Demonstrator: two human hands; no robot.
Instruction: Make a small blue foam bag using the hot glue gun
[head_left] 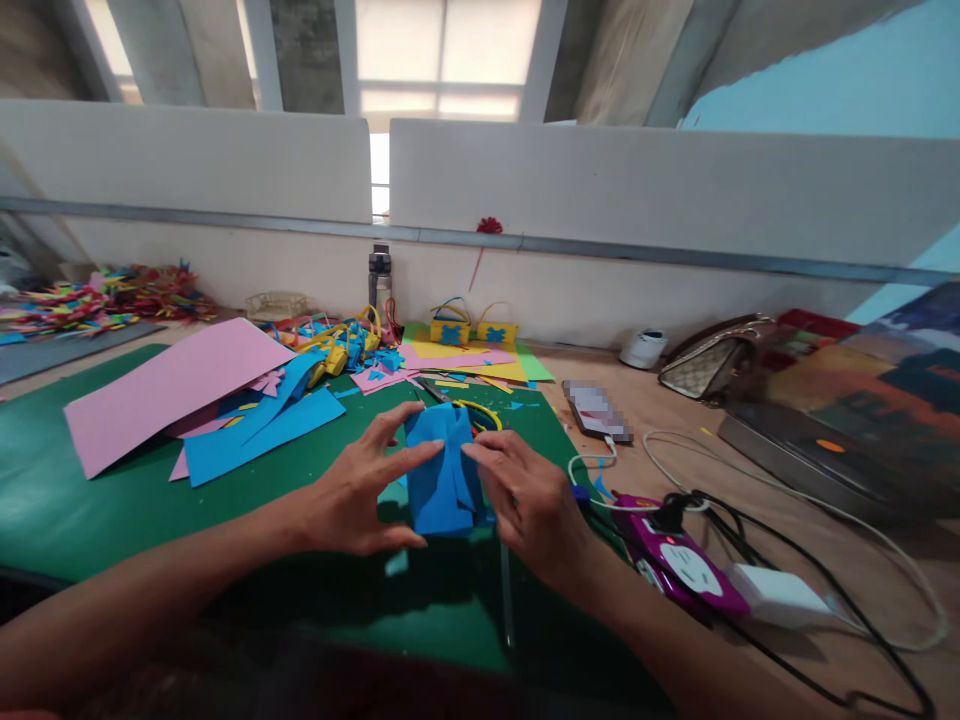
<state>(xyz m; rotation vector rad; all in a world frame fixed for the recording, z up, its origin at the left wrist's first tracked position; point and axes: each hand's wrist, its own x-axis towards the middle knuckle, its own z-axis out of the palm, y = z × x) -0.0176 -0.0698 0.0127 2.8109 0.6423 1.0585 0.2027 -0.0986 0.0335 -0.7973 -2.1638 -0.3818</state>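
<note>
A folded blue paper [442, 480], with a creased flap down its middle, is held up between both hands over the green mat [360, 600]. My left hand [360, 490] grips its left side, fingers spread around the edge, one fingertip pressing on the front and the thumb near the bottom corner. With bent fingers, my right hand [529, 495] pinches the right edge by the flap. Just behind the paper, partly hidden, lie scissors with yellow handles [487, 412]. A thin clear stick [508, 595] lies below my right hand.
Pink sheets [180, 385] and blue sheets [262, 430] lie left. Small yellow paper bags [450, 331] stand at the back, near a bottle [381, 285]. On the right are a phone [598, 410], a purple power strip [679, 555], cables and a handbag [712, 360].
</note>
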